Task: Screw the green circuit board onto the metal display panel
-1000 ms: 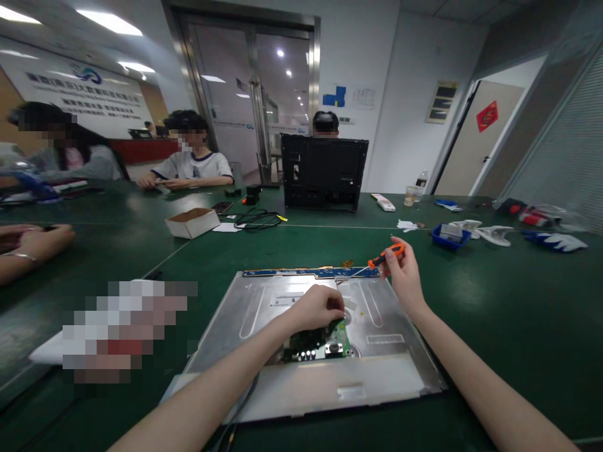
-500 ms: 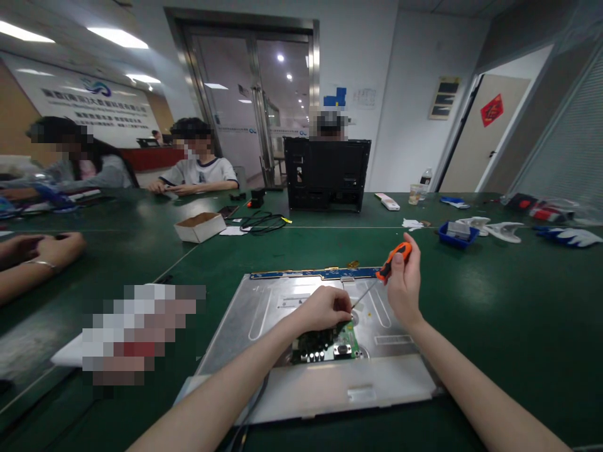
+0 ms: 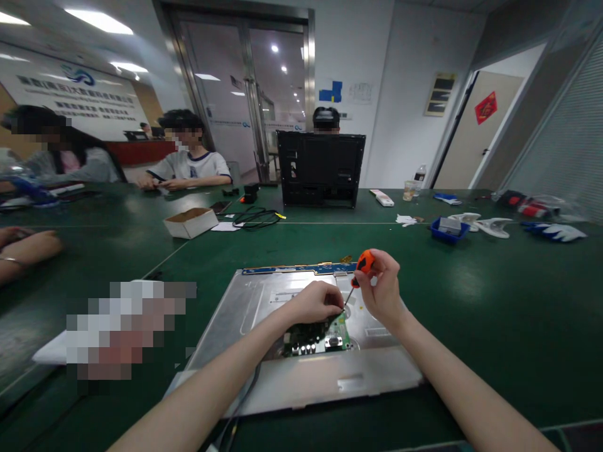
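Observation:
My right hand [image 3: 382, 292] grips the orange and black handle of a screwdriver [image 3: 362, 262]. Its thin shaft slants down to the upper corner of a green circuit board [image 3: 336, 333]. Beside the tip, my left hand [image 3: 318, 302] is closed with thumb and fingertips together; whatever lies between them is too small or hidden to make out. The board is on the silvery metal back of a display panel [image 3: 259, 301], partly covered by my left hand and forearm. A blue circuit strip [image 3: 292, 269] runs along the panel's far edge.
Behind the panel stand a black monitor casing [image 3: 321, 169], a cardboard box [image 3: 191, 222] and a coiled black cable [image 3: 257, 216]. To the right are a blue tray [image 3: 450, 231] and gloves [image 3: 556, 231]. A co-worker's forearm [image 3: 32, 254] rests at left; other people sit across the table.
My right hand has come left and inward, and the screwdriver stands steeper. My left hand stays pinched at the board's corner. The whole view has shifted slightly.

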`<state>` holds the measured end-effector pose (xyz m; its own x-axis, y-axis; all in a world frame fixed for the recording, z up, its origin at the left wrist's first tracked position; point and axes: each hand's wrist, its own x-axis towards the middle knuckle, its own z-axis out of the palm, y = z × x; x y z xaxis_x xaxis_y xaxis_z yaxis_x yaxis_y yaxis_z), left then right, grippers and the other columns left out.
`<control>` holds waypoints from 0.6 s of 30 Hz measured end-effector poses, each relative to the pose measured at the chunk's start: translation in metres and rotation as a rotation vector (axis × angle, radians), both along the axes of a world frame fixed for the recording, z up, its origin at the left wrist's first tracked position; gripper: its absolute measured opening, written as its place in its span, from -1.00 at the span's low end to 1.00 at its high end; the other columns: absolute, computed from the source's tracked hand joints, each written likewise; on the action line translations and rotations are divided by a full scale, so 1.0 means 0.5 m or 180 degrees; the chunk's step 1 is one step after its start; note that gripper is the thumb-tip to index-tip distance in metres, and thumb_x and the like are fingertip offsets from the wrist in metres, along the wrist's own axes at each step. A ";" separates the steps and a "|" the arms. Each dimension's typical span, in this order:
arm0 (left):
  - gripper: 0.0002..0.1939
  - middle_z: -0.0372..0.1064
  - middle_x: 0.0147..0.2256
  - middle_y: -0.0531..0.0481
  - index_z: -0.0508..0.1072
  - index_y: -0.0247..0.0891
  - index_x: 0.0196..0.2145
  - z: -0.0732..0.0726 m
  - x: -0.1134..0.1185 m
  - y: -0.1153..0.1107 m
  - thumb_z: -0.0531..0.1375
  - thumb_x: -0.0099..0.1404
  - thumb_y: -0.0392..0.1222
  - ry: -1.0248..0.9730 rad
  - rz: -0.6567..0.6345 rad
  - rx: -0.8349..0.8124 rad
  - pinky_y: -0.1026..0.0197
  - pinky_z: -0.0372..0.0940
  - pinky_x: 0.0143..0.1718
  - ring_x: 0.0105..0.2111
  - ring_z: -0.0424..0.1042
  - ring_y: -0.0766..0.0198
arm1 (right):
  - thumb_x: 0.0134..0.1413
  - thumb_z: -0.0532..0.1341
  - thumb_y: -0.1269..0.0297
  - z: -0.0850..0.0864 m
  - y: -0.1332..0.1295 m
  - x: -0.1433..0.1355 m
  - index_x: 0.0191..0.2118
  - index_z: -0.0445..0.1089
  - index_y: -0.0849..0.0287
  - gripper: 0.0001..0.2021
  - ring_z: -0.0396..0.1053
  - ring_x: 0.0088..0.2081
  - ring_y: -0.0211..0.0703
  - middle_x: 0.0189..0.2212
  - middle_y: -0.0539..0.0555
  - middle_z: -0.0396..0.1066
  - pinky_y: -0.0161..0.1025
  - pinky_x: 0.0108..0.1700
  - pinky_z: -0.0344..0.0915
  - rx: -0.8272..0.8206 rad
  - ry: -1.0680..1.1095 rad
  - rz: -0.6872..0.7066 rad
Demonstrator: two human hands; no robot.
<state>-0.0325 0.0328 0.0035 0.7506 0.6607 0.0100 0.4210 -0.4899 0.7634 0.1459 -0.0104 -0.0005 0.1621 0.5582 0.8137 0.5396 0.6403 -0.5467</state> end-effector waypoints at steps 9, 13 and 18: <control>-0.88 0.51 -0.44 0.02 0.56 -0.31 -0.40 0.004 -0.001 0.003 0.22 0.10 -0.38 0.0065 -0.0082 0.0021 0.28 0.29 -0.32 -0.41 0.44 0.25 | 0.34 0.09 0.02 0.002 0.000 -0.004 0.12 0.08 0.03 -0.64 0.40 -0.47 -0.13 -0.43 -0.01 0.38 -0.20 -0.41 0.35 -0.0304 -0.0132 0.0176; -0.88 0.48 -0.47 0.04 0.55 -0.30 -0.42 0.005 -0.001 0.003 0.21 0.09 -0.39 0.0060 -0.0075 0.0053 0.29 0.27 -0.32 -0.42 0.41 0.27 | 0.33 0.10 0.00 0.003 -0.004 -0.006 0.11 0.10 0.03 -0.64 0.43 -0.45 -0.12 -0.42 0.00 0.38 -0.21 -0.41 0.37 -0.0347 -0.0159 0.0225; -0.86 0.46 -0.49 0.05 0.53 -0.30 -0.45 0.008 -0.001 0.002 0.18 0.06 -0.41 0.0044 -0.0060 0.0068 0.30 0.25 -0.34 -0.44 0.39 0.27 | 0.35 0.10 0.11 0.006 -0.006 -0.006 0.13 0.07 0.00 -0.68 0.42 -0.49 -0.15 -0.44 -0.03 0.38 -0.22 -0.44 0.38 -0.0186 -0.0407 0.0279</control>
